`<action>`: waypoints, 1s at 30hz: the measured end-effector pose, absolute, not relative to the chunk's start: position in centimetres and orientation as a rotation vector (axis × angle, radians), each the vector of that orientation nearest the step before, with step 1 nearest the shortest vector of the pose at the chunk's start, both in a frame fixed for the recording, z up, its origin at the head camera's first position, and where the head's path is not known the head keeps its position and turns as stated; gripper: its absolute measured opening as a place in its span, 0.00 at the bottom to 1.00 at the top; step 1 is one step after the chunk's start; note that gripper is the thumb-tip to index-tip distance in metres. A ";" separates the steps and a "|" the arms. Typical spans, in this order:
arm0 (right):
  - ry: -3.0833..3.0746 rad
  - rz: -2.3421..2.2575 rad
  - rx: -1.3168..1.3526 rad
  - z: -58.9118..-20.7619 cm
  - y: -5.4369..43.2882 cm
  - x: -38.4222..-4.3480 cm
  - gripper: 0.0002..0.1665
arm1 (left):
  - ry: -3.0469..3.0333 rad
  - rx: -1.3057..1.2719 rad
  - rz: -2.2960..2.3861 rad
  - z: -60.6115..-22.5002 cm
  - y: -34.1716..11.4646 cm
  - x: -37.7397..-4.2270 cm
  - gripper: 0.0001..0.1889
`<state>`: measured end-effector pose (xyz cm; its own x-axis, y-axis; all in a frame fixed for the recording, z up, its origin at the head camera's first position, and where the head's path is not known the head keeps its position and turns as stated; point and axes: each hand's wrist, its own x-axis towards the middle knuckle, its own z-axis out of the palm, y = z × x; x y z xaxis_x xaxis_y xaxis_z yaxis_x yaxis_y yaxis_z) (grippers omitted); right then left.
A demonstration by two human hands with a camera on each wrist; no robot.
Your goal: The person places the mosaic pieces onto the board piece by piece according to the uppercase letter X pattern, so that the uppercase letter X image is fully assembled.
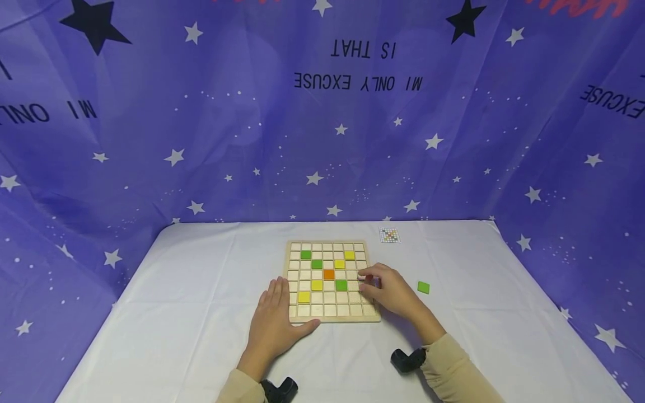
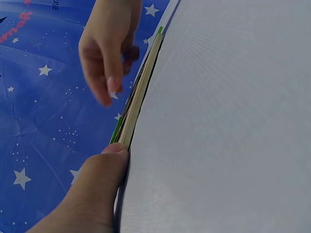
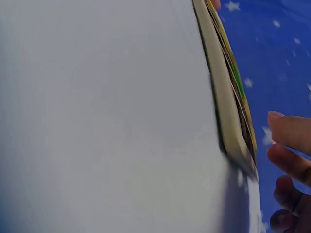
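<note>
A square wooden grid board (image 1: 330, 320) lies on the table with several coloured tiles in its cells. Green tiles, among them one (image 1: 305, 254) at the upper left, and yellow tiles, such as one (image 1: 304, 297) at the lower left, form crossing diagonals with an orange tile (image 1: 328, 274) at the middle. My left hand (image 1: 274, 322) rests along the board's left side, its thumb at the front edge. Over the right part of the board is my right hand (image 1: 385, 286), fingers bent and thumb apart from them. Between the fingertips (image 3: 277, 116) in the right wrist view no tile shows.
A loose green tile (image 1: 423, 287) lies on the white tablecloth (image 1: 478, 336) right of the right hand. Behind the board's far right corner is a small pattern card (image 1: 390, 235). A purple star-printed curtain (image 1: 312, 151) hangs behind the table and at both sides.
</note>
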<state>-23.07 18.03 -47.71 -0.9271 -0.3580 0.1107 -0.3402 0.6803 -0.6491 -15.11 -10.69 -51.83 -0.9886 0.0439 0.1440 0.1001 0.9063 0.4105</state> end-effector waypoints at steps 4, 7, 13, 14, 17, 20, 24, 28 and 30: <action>2.929 -1.055 -0.563 -47.4 21.2 -23.2 0.20 | -2.930 -0.113 -0.641 -51.8 -10.7 -15.0 0.67; 2.979 -0.998 -0.501 -47.2 23.6 -23.2 0.21 | -2.930 -0.114 -0.649 -51.8 -10.7 -15.0 0.67; 3.044 -0.780 -0.349 -47.3 27.9 -22.9 0.25 | -2.944 -0.110 -0.647 -51.9 -10.8 -15.1 0.68; 3.049 -0.752 -0.327 -47.3 28.4 -22.7 0.26 | -2.944 -0.111 -0.646 -51.9 -10.8 -15.1 0.68; 3.055 -0.698 -0.290 -47.5 29.5 -22.4 0.26 | -2.945 -0.114 -0.645 -51.9 -10.8 -15.1 0.68; 3.059 -0.692 -0.284 -47.7 30.0 -22.2 0.24 | -2.952 -0.113 -0.639 -51.9 -10.8 -15.2 0.68; 3.062 -0.733 -0.301 -47.8 30.0 -22.3 0.18 | -2.960 -0.109 -0.638 -51.9 -10.8 -15.2 0.68; 3.030 -0.799 -0.264 -47.9 29.4 -22.5 0.14 | -2.961 -0.111 -0.642 -51.9 -10.8 -15.2 0.68; 3.005 -0.838 -0.240 -48.1 28.8 -22.6 0.12 | -2.961 -0.112 -0.642 -51.9 -10.8 -15.2 0.68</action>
